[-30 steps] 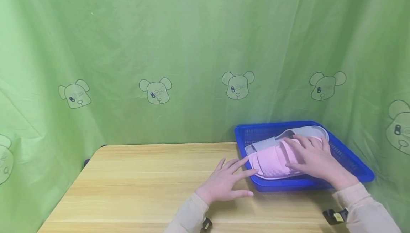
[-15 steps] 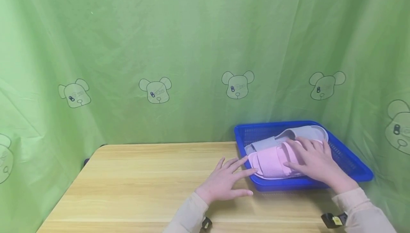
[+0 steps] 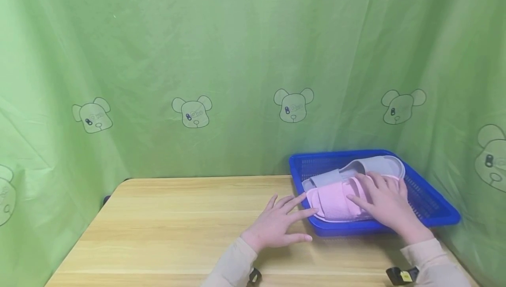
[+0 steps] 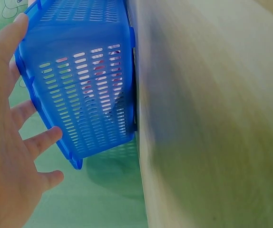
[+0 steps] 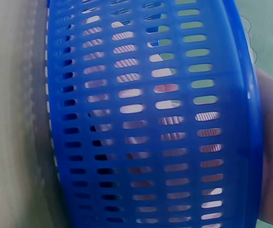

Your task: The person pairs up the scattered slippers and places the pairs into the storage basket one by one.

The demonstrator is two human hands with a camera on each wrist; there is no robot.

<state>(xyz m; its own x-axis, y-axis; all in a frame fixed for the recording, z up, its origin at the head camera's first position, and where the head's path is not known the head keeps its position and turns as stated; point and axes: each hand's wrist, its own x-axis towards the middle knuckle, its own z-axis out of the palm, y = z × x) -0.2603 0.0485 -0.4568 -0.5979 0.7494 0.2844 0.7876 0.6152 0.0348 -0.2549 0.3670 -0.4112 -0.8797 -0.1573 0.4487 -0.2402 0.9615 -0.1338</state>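
Observation:
A pink slipper [image 3: 334, 201] with a ribbed strap lies along the near side of a blue plastic basket [image 3: 340, 229]. Behind it in the same basket is a grey slipper [image 3: 377, 164]. My right hand [image 3: 389, 201] rests over the right part of the pink slipper, fingers forward and thumb apart; in the right wrist view the basket wall hides most of this hand. With fingers spread, my left hand [image 3: 272, 225] is at the basket's left rim, its fingertips by the pink slipper's end. The left wrist view shows these fingers [image 4: 43, 141] along the rim.
The wooden table [image 3: 178, 225] stretches left of the basket. A green curtain [image 3: 237, 59] with bear heads hangs behind and at both sides, close to the basket's back and right. A black wrist strap piece [image 3: 401, 275] shows by the right sleeve.
My right hand has shifted slightly left and nearer over the pink slipper, and its forearm has come left. The left hand and the basket stay in place.

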